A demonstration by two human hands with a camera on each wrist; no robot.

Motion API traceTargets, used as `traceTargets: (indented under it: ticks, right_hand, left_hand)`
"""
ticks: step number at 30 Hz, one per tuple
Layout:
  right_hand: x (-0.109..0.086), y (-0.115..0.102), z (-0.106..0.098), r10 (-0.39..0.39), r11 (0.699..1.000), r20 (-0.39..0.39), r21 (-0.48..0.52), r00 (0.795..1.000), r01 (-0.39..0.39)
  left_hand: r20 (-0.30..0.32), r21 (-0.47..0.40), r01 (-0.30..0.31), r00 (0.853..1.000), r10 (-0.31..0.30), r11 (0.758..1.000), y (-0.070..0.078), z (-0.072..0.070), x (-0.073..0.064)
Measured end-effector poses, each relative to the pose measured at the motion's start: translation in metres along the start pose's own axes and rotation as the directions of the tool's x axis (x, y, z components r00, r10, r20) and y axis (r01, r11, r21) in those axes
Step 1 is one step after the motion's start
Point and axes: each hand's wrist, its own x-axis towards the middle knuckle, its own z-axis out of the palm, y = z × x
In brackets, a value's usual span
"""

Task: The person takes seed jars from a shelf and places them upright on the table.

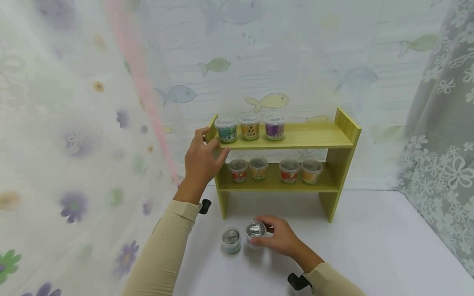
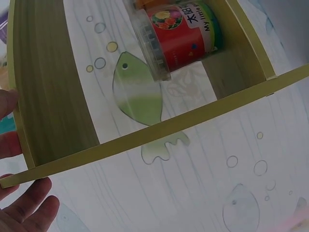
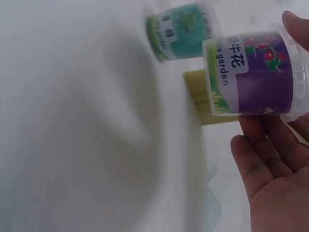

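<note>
My right hand [image 1: 279,238] holds a clear lidded plastic cup [image 1: 255,229] between thumb and fingers, low in front of the shelf. In the right wrist view this cup [image 3: 258,75] shows a purple label with flowers and "garden" lettering. A teal-labelled cup [image 1: 231,240] stands on the white table just left of it. My left hand [image 1: 203,158] grips the left end of the two-tier wooden shelf [image 1: 311,135]. Its fingers lie on both sides of the side panel [image 2: 159,128] in the left wrist view, beside the teal cup [image 1: 226,129] on the upper board.
On the upper board are also a yellow-labelled cup [image 1: 249,126] and a purple-labelled cup [image 1: 275,126]. Red cups [image 1: 238,170] [image 1: 289,171] and orange-yellow cups [image 1: 258,168] [image 1: 311,172] stand on the lower board. A fish-patterned curtain [image 1: 296,61] hangs behind the white table [image 1: 377,246].
</note>
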Motion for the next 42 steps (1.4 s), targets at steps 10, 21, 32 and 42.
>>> traceTargets:
  ticks: [10, 21, 32, 42]
  right_hand:
    - [-0.002, 0.021, 0.012, 0.03, 1.0, 0.016, -0.01, 0.999, -0.03]
    - [0.0, 0.028, 0.019, 0.04, 0.997, 0.057, -0.066, 0.998, -0.036]
    - [0.0, 0.03, 0.025, 0.047, 0.998, 0.071, -0.034, 0.996, -0.044]
    - [-0.002, 0.037, 0.029, 0.047, 0.998, 0.055, -0.042, 0.997, -0.044]
  left_hand:
    - [0.013, -0.005, 0.019, 1.0, -0.019, 1.0, 0.002, 0.005, -0.002]
    - [0.006, 0.002, 0.011, 1.0, -0.011, 1.0, 0.003, 0.004, 0.0]
    - [0.023, 0.017, 0.02, 1.0, -0.02, 1.0, 0.002, 0.0, -0.001]
    - [0.016, -0.015, 0.027, 0.999, -0.027, 1.0, 0.001, 0.0, -0.002]
